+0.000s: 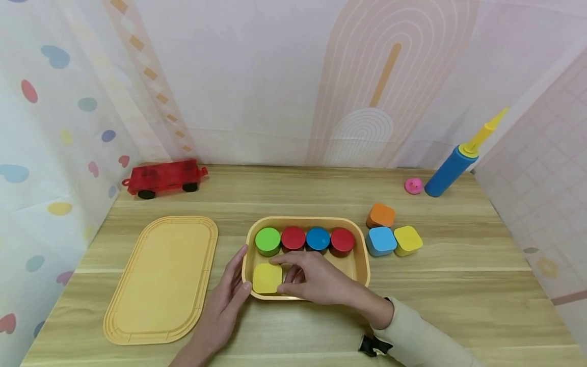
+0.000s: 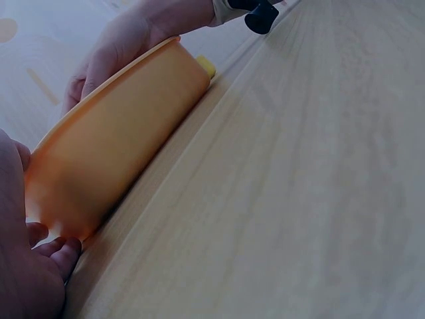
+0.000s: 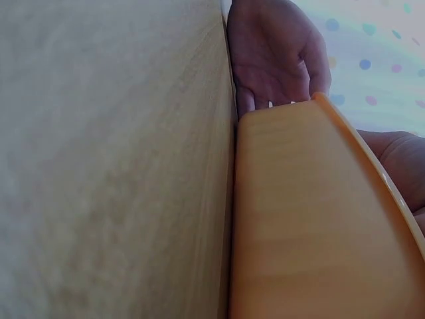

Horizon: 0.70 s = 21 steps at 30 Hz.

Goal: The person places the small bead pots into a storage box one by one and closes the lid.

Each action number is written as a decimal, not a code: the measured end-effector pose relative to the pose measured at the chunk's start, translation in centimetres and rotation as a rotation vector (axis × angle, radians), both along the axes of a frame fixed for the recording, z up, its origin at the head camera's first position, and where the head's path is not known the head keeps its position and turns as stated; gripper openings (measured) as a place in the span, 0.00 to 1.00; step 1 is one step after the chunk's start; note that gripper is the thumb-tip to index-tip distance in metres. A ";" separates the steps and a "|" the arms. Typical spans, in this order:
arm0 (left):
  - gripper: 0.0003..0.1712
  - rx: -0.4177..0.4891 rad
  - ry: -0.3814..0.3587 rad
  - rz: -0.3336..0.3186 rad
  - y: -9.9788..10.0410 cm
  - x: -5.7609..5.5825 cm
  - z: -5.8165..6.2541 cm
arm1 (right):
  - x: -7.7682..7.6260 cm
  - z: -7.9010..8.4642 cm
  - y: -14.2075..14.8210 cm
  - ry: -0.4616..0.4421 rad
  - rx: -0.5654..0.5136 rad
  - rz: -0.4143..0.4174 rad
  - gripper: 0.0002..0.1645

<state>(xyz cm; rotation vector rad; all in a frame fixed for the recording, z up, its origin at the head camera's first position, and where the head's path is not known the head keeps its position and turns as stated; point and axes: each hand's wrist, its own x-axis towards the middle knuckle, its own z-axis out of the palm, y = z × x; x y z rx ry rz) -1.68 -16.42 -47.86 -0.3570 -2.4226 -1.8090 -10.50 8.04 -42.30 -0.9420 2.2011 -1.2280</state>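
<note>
In the head view, my right hand (image 1: 316, 278) pinches a yellow square block (image 1: 267, 278) at the front left inside a pale orange tray (image 1: 363, 255). Its index fingertip is at the block's back edge and the thumb at its front right. My left hand (image 1: 224, 300) rests against the tray's left end from outside, thumb by the front corner. Along the tray's back wall stand a green round block (image 1: 268, 240), a red one (image 1: 292, 238), a blue one (image 1: 318, 239) and another red one (image 1: 342, 240). Both wrist views show mainly the tray's outer wall (image 2: 126, 126).
Right of the tray stand an orange block (image 1: 381, 214), a light blue block (image 1: 381, 240) and a second yellow block (image 1: 408, 240). A flat lid (image 1: 160, 278) lies at left. Farther back are a red toy wagon (image 1: 165, 177), a pink duck (image 1: 414, 185) and a blue pump (image 1: 450, 171).
</note>
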 end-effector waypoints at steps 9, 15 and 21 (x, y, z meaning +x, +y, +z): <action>0.38 0.000 -0.012 0.001 0.1 -0.1 -0.1 | 0.2 0.3 0.2 -0.012 0.011 -0.025 0.33; 0.38 0.001 -0.007 0.004 0.1 -0.1 0.0 | 0.4 0.4 0.8 0.019 -0.019 -0.042 0.32; 0.38 0.008 0.000 0.007 0.0 -0.1 -0.1 | 0.5 1.1 1.4 0.013 -0.047 -0.067 0.30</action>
